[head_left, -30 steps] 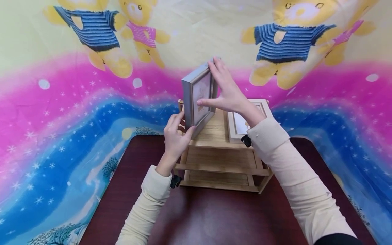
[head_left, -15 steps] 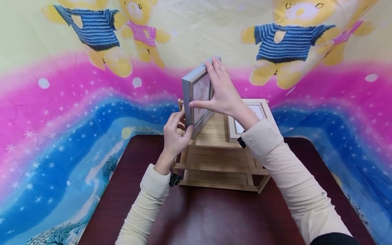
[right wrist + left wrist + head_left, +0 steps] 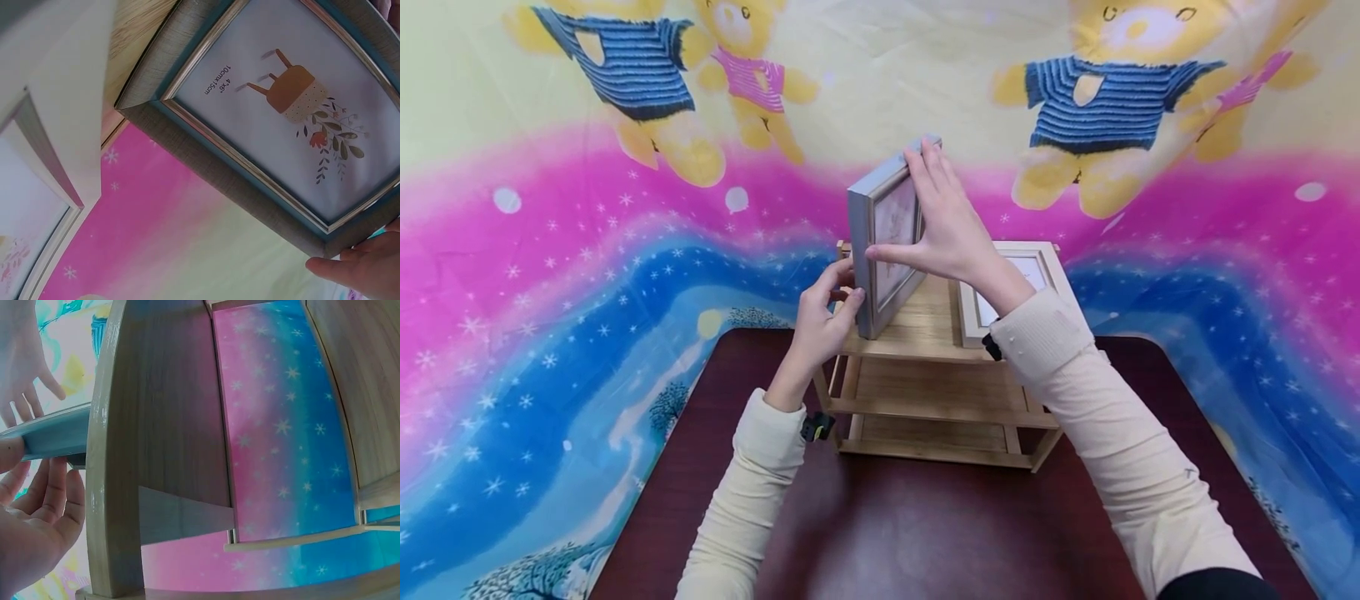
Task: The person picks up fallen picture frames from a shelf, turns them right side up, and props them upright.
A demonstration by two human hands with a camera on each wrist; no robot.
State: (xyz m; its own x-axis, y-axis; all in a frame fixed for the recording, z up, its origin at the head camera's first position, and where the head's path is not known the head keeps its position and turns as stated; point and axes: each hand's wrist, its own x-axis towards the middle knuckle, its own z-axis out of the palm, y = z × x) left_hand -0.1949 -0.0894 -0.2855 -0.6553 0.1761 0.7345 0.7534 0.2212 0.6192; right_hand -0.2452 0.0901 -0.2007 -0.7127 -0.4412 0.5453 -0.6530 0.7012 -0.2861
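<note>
A grey-blue picture frame (image 3: 895,237) with a chair-and-flower print stands upright at an angle on the top shelf of a small wooden rack (image 3: 917,329). My left hand (image 3: 823,317) pinches its near side edge, low down; the left wrist view has my thumb and fingers (image 3: 53,500) at the frame's edge (image 3: 59,431). My right hand (image 3: 951,221) spans the frame, fingers over its top edge and thumb at the near edge. In the right wrist view the print (image 3: 294,94) shows, with part of my right hand (image 3: 365,269) at a corner.
A white picture frame (image 3: 966,321) lies on the right side of the top shelf, partly behind my right forearm. Lower shelves (image 3: 940,392) sit beneath. The rack stands on a dark red table (image 3: 917,533) before a bear-printed cloth (image 3: 880,67).
My right thumb has slid left across the frame to its near edge. My left hand has shifted slightly left, its thumb moving up to the side edge. The frame has barely moved.
</note>
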